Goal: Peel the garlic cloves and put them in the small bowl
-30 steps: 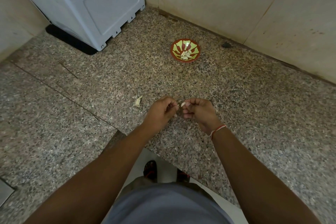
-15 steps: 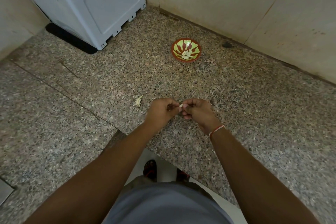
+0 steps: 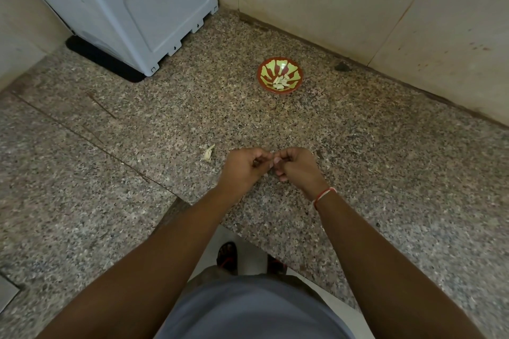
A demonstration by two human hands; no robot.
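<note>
Head view of a speckled granite counter [image 3: 385, 173]. At centre frame the left hand [image 3: 243, 166] and right hand [image 3: 296, 166] are brought together, fingers curled and fingertips meeting; a garlic clove is judged to be pinched between them, though it is hidden by the fingers and cannot be confirmed. The step in hand is taken to be peeling. In the upper centre, well apart from the hands, the small bowl [image 3: 264, 70], red with green patterning, is seen holding several peeled cloves [image 3: 280, 82]. A scrap of garlic skin [image 3: 208, 152] lies just left of the left hand. A white appliance [image 3: 132, 8] occupies the upper left. Once the skin is freed, a forward reach to the bowl is called for.
</note>
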